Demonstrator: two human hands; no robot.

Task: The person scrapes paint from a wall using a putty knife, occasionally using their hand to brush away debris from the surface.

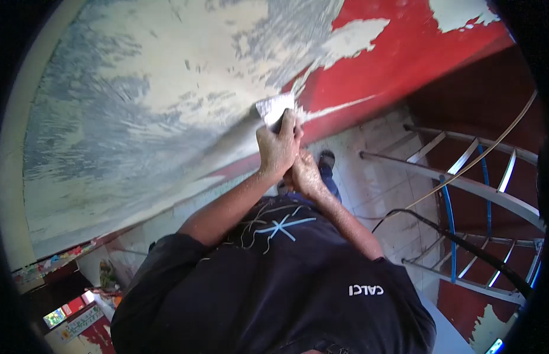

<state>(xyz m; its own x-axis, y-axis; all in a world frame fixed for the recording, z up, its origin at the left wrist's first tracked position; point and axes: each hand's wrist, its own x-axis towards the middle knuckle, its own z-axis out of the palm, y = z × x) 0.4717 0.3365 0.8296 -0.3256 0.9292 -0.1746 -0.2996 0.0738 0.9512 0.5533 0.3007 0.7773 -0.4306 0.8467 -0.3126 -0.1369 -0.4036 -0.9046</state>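
The big wall [139,118] was patchy, with red paint [369,82] on one side. A ladder [428,171] was to the right of the wall. Near the wall, the left hand [277,147] had its fingers clamped on a scraper [274,108]. The right hand [307,175] was tucked behind; I couldn't tell whether its fingers gripped anything. The scraper was at the wall, by the paint's edge. Scraping seemed the step in hand; the next push seemed to call for a tight hold.

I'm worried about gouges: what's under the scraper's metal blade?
Around the scraper's blade, the wall shows pale surface, with red paint on the picture's right. Whatever lies directly under the blade is covered, so I can't tell whether it's gouged.
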